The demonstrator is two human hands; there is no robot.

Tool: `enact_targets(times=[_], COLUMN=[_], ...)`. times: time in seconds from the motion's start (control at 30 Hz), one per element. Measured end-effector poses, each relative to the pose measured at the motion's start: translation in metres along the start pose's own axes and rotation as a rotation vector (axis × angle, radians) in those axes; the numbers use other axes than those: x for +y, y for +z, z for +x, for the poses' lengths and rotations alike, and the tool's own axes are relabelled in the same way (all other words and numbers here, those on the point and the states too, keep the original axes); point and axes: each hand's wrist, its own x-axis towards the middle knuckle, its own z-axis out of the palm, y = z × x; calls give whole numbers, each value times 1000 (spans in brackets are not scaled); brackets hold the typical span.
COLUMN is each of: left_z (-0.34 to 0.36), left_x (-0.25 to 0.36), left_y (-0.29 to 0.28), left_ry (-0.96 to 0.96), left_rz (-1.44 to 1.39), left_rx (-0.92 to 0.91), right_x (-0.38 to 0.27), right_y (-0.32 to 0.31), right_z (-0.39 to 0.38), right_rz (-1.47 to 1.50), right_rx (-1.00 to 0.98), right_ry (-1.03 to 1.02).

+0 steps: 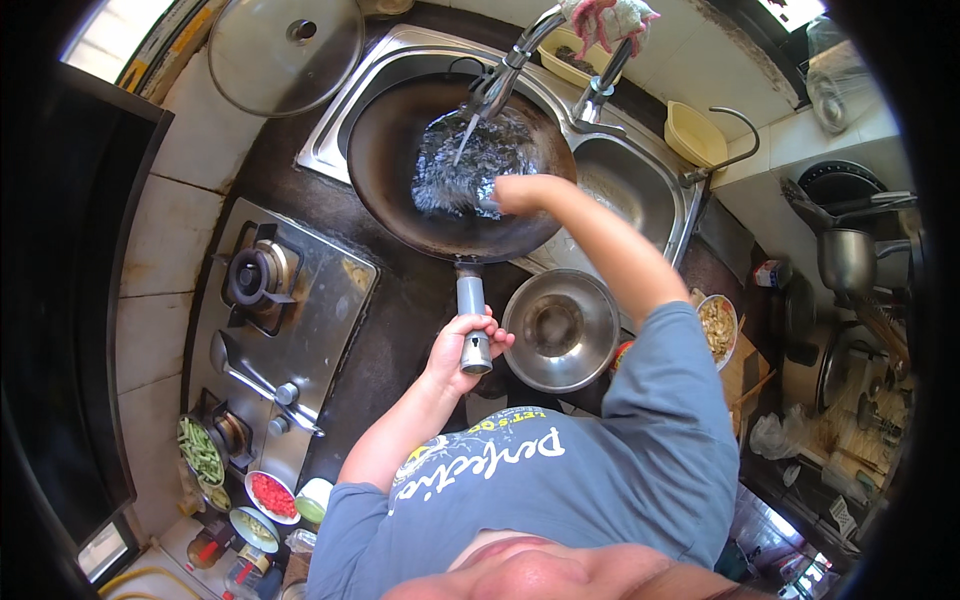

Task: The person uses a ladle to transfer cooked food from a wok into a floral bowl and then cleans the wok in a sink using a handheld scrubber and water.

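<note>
A large dark wok (385, 200) rests over the left basin of the steel sink (322, 150), tilted a little, with rippling water in it. My left hand (457, 345) is closed round its grey metal handle (470, 293), which points toward me. My right hand (517, 195) reaches inside the wok at the water's right edge. It grips what looks like a pale-handled brush (487, 204), whose head blurs into the splashing water. From the faucet (497, 88) a stream runs into the wok. Just right of my left hand stands a steel bowl (590, 365).
A gas stove (335, 290) with a ladle (222, 350) lies to the left. Dishes of green vegetables (200, 450) and red pieces (272, 493) stand near it. A glass lid (250, 60) leans at the back left. Pots and utensils (850, 255) line the right wall.
</note>
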Motion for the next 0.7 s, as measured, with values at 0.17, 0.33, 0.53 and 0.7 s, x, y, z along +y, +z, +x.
enact_targets(times=[0.17,0.33,0.53,0.7], left_z=[-2,0,2,-5], left_x=[-2,-6,2,9], left_y=[-5,-4,0,0], left_ry=[7,0,0,-36], left_rz=[-41,-10,-79,-119], left_rx=[-23,-43,-10,-71], right_x=[31,27,-48,-8], right_y=[-52,-14,-10,-37], right_z=[-61,1,-11,-57], right_rz=[-183,26,189,86], right_rx=[-276,257,-167,-40], right_ry=[376,364,107,339])
